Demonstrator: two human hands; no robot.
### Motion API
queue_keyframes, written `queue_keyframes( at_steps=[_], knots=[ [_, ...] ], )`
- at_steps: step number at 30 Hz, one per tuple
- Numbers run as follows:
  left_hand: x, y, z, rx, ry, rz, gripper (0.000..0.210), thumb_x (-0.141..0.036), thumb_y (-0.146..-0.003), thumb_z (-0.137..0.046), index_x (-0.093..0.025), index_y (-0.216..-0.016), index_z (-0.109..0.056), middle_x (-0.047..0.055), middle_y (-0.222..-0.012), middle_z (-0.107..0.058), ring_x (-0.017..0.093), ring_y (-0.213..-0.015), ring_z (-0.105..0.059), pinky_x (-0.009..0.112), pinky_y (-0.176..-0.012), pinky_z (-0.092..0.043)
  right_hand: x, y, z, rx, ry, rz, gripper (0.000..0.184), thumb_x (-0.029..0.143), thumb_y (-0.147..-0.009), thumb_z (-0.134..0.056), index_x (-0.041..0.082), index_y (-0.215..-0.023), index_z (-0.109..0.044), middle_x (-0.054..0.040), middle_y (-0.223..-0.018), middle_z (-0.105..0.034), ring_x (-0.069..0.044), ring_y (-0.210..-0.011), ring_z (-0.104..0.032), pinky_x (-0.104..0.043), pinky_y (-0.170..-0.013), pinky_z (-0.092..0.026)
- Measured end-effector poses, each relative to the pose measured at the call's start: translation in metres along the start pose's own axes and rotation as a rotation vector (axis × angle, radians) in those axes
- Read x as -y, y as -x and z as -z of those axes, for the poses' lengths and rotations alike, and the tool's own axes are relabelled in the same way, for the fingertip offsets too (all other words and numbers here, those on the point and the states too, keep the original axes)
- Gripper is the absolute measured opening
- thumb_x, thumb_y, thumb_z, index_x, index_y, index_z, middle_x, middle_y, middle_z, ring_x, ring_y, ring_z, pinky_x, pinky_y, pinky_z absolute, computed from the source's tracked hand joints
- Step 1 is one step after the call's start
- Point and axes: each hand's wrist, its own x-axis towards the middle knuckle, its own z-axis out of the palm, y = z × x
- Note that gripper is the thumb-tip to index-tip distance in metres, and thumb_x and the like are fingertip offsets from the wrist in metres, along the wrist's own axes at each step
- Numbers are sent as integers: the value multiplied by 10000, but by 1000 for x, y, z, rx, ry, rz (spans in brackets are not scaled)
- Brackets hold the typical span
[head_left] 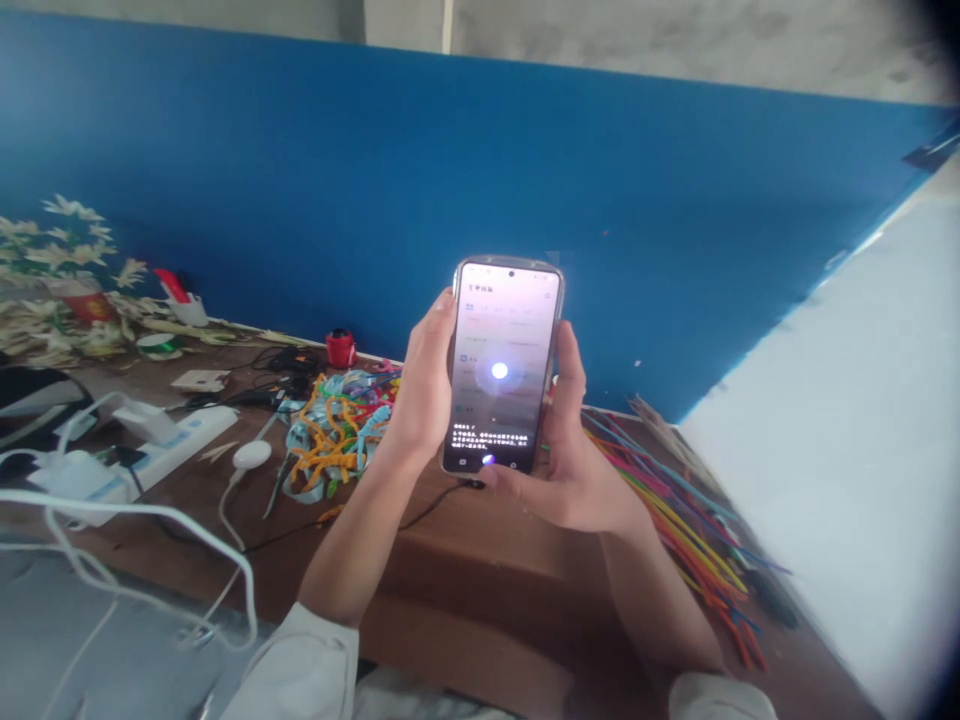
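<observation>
A smartphone (504, 340) in a clear case is held upright above the table, its lit screen facing me. On the screen a glowing white spot shows in the middle, with small text over a dark band near the bottom. My left hand (431, 385) grips the phone's left edge; its fingertips are hidden behind. My right hand (574, 460) is closed around the right edge, with the thumb at the bottom of the screen. A black cable (439, 505) runs along the table to just below the phone.
Colourful pipe cleaners (337, 430) lie heaped left of the phone, longer ones (675, 510) on the right. A white power strip (157, 460) with plugs and cables sits at left. Behind it are white artificial flowers (71, 235) and a red container (341, 348). A blue partition (360, 190) borders the table.
</observation>
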Motion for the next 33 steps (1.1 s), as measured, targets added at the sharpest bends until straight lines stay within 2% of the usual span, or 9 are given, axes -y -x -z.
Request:
queue_keyframes(
  at_steps=[7,14,19,24,30,33],
  knots=[
    [-1,0,-1,-8,-13,-38,441,-586,-1004,-472,-208,-993,-699,51,-1116,-708,258,-1267,-592,351,-1012,-536,0,-1,1,9,5,-16,1367,316,-840,-813,424,-1503,378,-84,-1687,-203,-348,-1318,-588,-525,-988,-616],
    [1,0,0,-13,-15,-32,446,-603,-991,-488,-213,-1022,-702,52,-1134,-711,264,-1257,-599,364,-992,-550,0,-1,1,5,25,-6,1342,309,-853,-798,423,-1510,367,-69,-1685,-212,-354,-1399,-511,-533,-1013,-601],
    [4,0,1,12,31,-37,441,-584,-1007,-466,-214,-1048,-703,54,-1120,-714,261,-1243,-610,364,-999,-545,0,0,1,-1,30,-20,1384,387,-827,-825,415,-1500,384,-83,-1682,-211,-366,-1362,-542,-554,-995,-602],
    [4,0,-1,13,49,-32,463,-601,-1007,-457,-210,-1042,-702,61,-1121,-710,270,-1240,-612,365,-991,-546,0,0,1,8,23,-4,1360,349,-845,-808,416,-1502,381,-77,-1685,-206,-354,-1363,-547,-552,-1026,-587],
    [2,-1,-1,-45,-33,-55,427,-604,-979,-508,-220,-1024,-690,54,-1118,-707,271,-1284,-585,357,-1007,-544,0,-1,0,11,22,-12,1361,354,-851,-798,405,-1489,404,-73,-1706,-134,-362,-1435,-469,-533,-1016,-600],
    [2,-1,0,-46,-31,-49,400,-591,-979,-512,-231,-1018,-682,49,-1120,-709,268,-1286,-588,364,-1012,-545,-1,-2,0,9,25,-16,1371,380,-844,-805,411,-1487,405,-70,-1711,-110,-366,-1413,-496,-539,-1009,-603]
  ],
)
